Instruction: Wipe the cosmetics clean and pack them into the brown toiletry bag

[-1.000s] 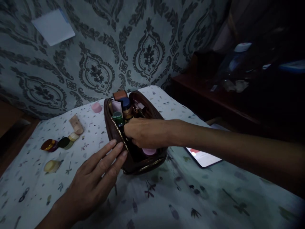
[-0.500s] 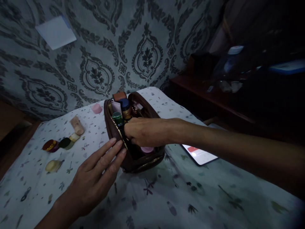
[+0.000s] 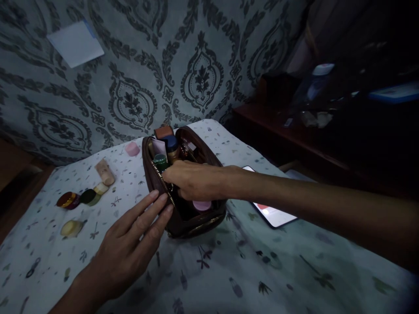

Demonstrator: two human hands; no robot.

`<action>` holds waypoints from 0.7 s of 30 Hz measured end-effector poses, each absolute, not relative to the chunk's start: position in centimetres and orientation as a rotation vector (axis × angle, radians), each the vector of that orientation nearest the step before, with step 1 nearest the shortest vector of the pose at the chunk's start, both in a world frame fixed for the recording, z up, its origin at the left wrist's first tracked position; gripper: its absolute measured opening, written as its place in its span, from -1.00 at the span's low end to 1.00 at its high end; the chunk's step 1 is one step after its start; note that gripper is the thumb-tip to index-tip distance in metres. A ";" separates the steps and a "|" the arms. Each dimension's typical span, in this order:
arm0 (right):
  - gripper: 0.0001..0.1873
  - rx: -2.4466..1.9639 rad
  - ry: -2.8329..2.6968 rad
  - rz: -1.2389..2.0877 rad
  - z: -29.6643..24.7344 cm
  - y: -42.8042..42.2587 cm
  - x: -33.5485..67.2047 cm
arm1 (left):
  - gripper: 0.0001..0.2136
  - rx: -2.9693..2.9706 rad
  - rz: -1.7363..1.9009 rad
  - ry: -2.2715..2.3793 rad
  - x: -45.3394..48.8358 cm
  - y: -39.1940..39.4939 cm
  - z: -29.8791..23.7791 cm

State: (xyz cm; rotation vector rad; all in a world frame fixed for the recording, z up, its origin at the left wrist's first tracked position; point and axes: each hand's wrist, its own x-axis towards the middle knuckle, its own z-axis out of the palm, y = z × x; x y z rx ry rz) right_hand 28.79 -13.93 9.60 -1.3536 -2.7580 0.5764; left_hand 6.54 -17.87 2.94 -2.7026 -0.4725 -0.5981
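A brown zippered toiletry bag (image 3: 196, 227) lies unzipped on the patterned bedsheet. My right hand (image 3: 190, 179) reaches down into it with curled fingers, whose tips are hidden behind the bag's side, so what they grip does not show. Beside that hand are a green-capped bottle (image 3: 160, 162), a blue-capped container (image 3: 171, 142) and a round pink item (image 3: 202, 205), all inside the bag. My left hand (image 3: 132, 244) rests its outstretched fingertips against the bag's near left side, by the gold zipper.
Left of the bag lie a beige tube (image 3: 105, 171), a pink cap (image 3: 132, 149), a red-and-gold jar (image 3: 68, 200), a dark green jar (image 3: 90, 197) and a small yellowish bottle (image 3: 71, 228). A lit phone (image 3: 278, 217) lies under my right forearm. A dark red table (image 3: 262, 117) stands behind.
My right hand has shifted slightly left inside the bag, toward the green-capped bottle. The left hand stays against the bag's side.
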 end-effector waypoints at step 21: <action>-0.75 -1.327 -2.854 0.663 8.8 -13.1 28.6 | -0.55 -2.691 -0.605 -0.471 6.6 -17.8 3.0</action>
